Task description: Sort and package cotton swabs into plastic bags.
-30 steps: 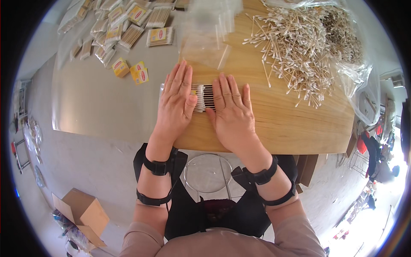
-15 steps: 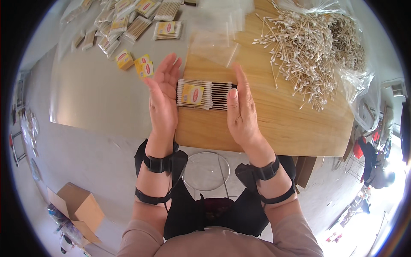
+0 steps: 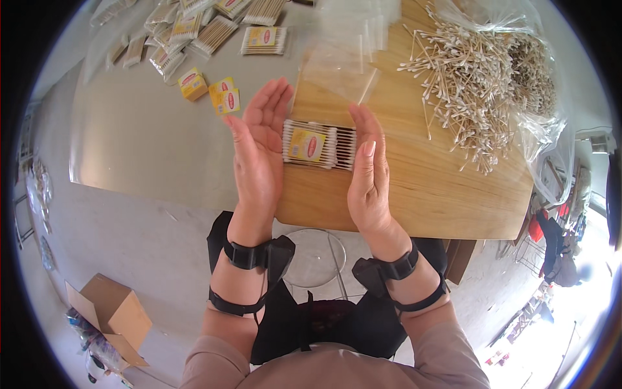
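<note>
Both left hand (image 3: 260,152) and right hand (image 3: 369,175) unclenched, flanking a yellow-labelled swab bundle (image 3: 308,144), wooden tabletop (image 3: 317,201) running to its near edge, loose swabs (image 3: 470,91) well apart.

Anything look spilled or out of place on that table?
Yes, mildly: the heap of loose swabs at the right sprawls from a clear bag onto the wood, pointing every way. That looks untidy against the aligned labelled bundle, though it may be intentional.
</note>
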Demonstrator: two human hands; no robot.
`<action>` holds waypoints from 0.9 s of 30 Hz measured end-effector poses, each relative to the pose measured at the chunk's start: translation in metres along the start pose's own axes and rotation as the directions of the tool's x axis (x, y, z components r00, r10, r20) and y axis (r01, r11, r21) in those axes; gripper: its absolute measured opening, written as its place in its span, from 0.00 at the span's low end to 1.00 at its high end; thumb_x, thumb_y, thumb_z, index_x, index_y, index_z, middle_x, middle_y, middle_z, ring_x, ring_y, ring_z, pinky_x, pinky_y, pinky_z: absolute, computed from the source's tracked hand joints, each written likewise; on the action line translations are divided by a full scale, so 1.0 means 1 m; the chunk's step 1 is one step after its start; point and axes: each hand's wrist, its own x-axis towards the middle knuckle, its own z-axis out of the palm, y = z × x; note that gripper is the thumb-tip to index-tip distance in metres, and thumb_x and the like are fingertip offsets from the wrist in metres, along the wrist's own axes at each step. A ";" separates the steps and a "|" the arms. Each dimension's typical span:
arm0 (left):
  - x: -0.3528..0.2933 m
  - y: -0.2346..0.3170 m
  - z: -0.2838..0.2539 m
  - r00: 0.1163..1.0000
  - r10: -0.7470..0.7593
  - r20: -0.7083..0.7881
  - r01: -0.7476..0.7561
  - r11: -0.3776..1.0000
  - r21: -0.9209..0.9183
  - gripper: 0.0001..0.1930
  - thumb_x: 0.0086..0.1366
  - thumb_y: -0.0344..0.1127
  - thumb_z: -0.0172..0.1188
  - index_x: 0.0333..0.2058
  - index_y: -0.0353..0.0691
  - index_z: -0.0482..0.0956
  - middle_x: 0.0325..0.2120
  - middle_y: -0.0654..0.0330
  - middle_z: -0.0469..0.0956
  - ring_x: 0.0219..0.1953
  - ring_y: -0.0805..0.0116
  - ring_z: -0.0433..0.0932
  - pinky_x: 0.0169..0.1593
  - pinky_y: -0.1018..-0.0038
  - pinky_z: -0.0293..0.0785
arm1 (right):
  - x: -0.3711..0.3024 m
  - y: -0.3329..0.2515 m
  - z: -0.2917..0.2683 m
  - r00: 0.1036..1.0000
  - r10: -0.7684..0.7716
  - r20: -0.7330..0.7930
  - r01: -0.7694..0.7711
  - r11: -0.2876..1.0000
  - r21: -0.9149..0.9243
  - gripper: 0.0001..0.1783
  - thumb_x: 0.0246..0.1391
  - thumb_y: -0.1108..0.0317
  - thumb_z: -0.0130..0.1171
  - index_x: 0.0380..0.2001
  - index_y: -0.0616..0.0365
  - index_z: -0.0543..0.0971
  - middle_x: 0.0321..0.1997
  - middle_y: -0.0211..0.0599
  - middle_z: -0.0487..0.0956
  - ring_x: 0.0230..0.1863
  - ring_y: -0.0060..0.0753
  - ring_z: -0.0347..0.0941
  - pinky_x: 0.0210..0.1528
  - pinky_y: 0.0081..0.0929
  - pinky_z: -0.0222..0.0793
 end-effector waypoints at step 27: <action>0.010 0.026 0.014 0.956 -0.262 -0.129 0.195 0.901 -0.388 0.39 0.74 0.64 0.26 0.61 0.31 0.64 0.64 0.50 0.64 0.68 0.57 0.60 0.72 0.63 0.49 | -0.007 0.005 0.024 0.994 0.098 -0.044 -0.067 0.889 0.452 0.28 0.73 0.56 0.39 0.66 0.66 0.57 0.67 0.41 0.61 0.68 0.32 0.54 0.70 0.30 0.46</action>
